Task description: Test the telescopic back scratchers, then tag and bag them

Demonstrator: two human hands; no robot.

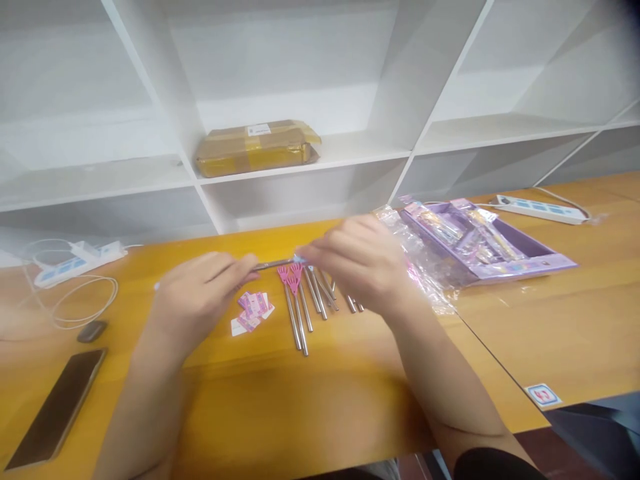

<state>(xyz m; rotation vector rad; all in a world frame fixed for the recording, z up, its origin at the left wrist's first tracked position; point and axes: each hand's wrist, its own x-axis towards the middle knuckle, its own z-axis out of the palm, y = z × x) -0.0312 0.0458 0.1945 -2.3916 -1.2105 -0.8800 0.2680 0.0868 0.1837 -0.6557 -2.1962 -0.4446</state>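
Note:
Between my two hands runs a thin metal back scratcher rod [275, 265], held nearly level above the table. My left hand [200, 300] is closed on one end of it. The fingers of my right hand [357, 260] pinch the other end, where a bit of light blue shows; most of that head is hidden. Below lie several metal back scratchers with pink hand-shaped heads [294, 280]. Beside them are more metal rods [317, 297], some with blue heads, partly covered by my right hand. Small pink and white cards [254, 310] lie loosely piled to the left.
A purple display box [520, 267] with wrapped items stands at right, clear plastic bags [425, 267] beside it. At left are a phone [57, 407], a small dark case [92, 331] and a power strip [80, 263]; another power strip [540, 209] lies far right. A taped parcel [257, 148] sits on the shelf.

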